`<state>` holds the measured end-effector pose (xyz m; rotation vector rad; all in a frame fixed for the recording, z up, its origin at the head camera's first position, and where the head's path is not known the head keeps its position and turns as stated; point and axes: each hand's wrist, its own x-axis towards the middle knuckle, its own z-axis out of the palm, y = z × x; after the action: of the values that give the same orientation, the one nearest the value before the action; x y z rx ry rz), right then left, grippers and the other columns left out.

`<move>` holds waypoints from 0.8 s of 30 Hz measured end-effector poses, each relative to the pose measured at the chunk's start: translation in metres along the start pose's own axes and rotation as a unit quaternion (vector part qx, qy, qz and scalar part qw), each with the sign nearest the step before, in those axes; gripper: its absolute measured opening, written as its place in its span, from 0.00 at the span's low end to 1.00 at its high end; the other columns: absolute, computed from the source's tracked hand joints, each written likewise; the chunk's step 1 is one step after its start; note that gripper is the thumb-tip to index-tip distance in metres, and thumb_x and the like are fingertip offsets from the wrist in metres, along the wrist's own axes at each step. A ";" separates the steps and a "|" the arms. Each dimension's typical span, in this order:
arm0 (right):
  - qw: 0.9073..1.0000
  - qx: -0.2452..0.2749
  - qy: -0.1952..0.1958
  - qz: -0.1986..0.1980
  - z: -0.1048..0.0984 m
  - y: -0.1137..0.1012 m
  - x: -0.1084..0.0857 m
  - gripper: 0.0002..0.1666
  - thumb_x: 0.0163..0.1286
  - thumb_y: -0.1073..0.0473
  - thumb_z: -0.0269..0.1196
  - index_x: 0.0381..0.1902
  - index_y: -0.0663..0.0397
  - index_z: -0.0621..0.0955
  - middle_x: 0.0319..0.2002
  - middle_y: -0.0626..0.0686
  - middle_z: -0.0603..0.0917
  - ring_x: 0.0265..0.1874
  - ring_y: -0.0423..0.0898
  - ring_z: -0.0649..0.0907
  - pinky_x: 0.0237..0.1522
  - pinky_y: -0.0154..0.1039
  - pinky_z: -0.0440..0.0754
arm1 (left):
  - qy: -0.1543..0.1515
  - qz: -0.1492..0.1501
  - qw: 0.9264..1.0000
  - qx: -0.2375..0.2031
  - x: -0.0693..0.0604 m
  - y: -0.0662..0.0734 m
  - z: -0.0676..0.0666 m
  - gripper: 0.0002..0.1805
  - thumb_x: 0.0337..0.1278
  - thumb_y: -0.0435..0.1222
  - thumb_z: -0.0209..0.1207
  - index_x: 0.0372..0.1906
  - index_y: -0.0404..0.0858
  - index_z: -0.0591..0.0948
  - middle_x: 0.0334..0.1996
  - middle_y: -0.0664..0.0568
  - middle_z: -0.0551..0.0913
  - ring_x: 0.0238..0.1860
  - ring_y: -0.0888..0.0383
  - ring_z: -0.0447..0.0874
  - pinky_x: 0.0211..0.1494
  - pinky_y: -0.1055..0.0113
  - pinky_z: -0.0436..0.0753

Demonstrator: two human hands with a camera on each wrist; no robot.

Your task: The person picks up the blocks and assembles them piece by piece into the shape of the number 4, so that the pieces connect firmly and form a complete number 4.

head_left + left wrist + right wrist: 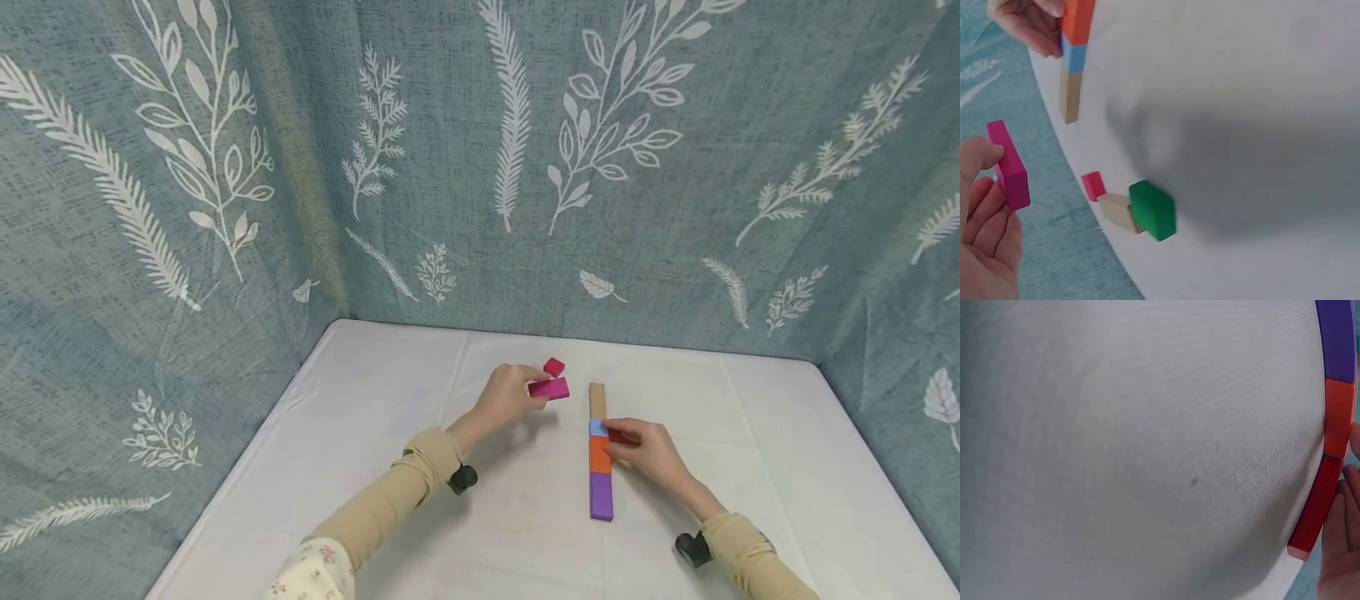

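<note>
My left hand (512, 392) pinches a magenta block (553, 388) between thumb and fingers, raised above the cloth; the left wrist view also shows this magenta block (1010, 165). My right hand (651, 450) holds a red block (1315, 509) beside a straight row. Its fingertips touch the row near the orange block (600, 455) and the light blue block (597, 427). At the row's far end lies a wood-coloured block (597, 400), at its near end a purple block (601, 496). In the head view, fingers mostly cover the red block.
Near my left hand lie a small crimson block (553, 367), a tan block (1117, 211) and a green hexagonal block (1152, 210); the hand hides the green one in the head view. A white cloth (360, 400) covers the table, with a leaf-patterned curtain (450, 167) around it.
</note>
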<state>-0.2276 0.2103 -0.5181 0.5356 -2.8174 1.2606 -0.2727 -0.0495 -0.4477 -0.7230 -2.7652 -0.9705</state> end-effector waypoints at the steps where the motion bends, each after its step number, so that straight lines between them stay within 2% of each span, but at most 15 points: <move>1: 1.000 0.001 0.000 0.000 0.000 0.000 0.000 0.24 0.57 0.63 0.69 0.53 0.61 0.81 0.51 0.60 0.83 0.52 0.57 0.81 0.52 0.48 0.80 | -0.002 0.002 1.000 0.000 0.001 0.001 -0.002 0.18 0.47 0.33 0.67 0.47 0.36 0.85 0.45 0.46 0.87 0.37 0.58 0.82 0.39 0.73 0.76; 5: 1.000 0.001 0.001 0.000 0.000 0.000 -0.001 0.24 0.57 0.64 0.69 0.53 0.61 0.81 0.51 0.60 0.84 0.52 0.57 0.82 0.52 0.47 0.81 | -0.009 0.012 1.000 0.004 0.004 0.004 -0.009 0.18 0.48 0.34 0.68 0.48 0.37 0.84 0.45 0.46 0.87 0.32 0.60 0.76 0.35 0.76 0.73; 11: 1.000 0.000 0.001 -0.001 0.000 0.000 0.000 0.24 0.57 0.64 0.69 0.53 0.61 0.81 0.51 0.59 0.84 0.52 0.57 0.82 0.52 0.47 0.81 | -0.017 0.041 0.999 -0.018 0.008 0.005 -0.014 0.19 0.50 0.34 0.67 0.49 0.36 0.84 0.46 0.46 0.86 0.39 0.58 0.82 0.41 0.72 0.79; 17: 1.000 -0.003 -0.001 -0.002 0.000 0.001 0.001 0.24 0.57 0.63 0.69 0.54 0.61 0.80 0.51 0.60 0.83 0.52 0.57 0.82 0.52 0.47 0.81 | -0.043 0.069 0.996 -0.025 0.009 0.002 -0.009 0.19 0.49 0.33 0.68 0.49 0.35 0.84 0.46 0.45 0.86 0.47 0.54 0.85 0.50 0.61 0.82; 21: 1.000 -0.001 0.000 -0.004 0.000 0.001 0.000 0.24 0.57 0.63 0.69 0.53 0.61 0.81 0.51 0.60 0.84 0.52 0.57 0.82 0.52 0.47 0.81 | -0.056 0.079 0.995 -0.015 0.010 0.001 -0.003 0.18 0.49 0.34 0.68 0.48 0.36 0.84 0.46 0.47 0.86 0.48 0.55 0.85 0.51 0.65 0.82; 24: 1.000 0.006 0.001 -0.009 0.000 0.002 0.000 0.24 0.57 0.64 0.69 0.53 0.62 0.81 0.50 0.60 0.84 0.51 0.56 0.82 0.51 0.47 0.81 | -0.070 0.073 0.995 -0.009 0.011 0.001 0.001 0.18 0.50 0.34 0.67 0.49 0.38 0.84 0.47 0.48 0.86 0.49 0.56 0.84 0.52 0.67 0.80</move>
<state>-0.2284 0.2113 -0.5195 0.5582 -2.7980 1.2742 -0.2818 -0.0438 -0.4452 -1.0169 -2.7756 -0.9516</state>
